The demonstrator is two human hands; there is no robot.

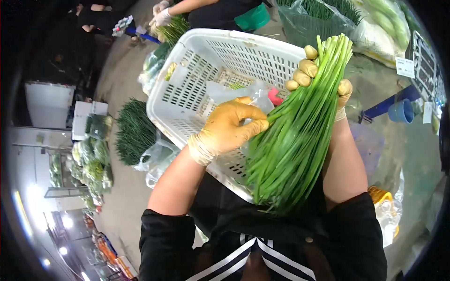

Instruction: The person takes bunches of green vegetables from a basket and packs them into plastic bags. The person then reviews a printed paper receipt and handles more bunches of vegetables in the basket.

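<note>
My right hand (304,75), in a yellowish glove, is wrapped around a thick bunch of garlic chives (302,136) near its pale cut ends. The ends point up and away from me, and the green leaves hang down toward my lap. At the left side of the bunch, my left hand (229,124), gloved too, pinches a few leaves between thumb and fingers. Below both hands stands a white perforated plastic basket (157,105). A clear plastic bag (225,91), a red piece (275,97) and some green scraps are inside it.
Dark green bundles (133,131) lie left of the basket. A bagged bundle (318,21) stands at the back right, near a blue cup (401,111). Beyond the basket, a co-worker's gloved hands (161,16) handle greens. An orange basket (379,194) sits at the right.
</note>
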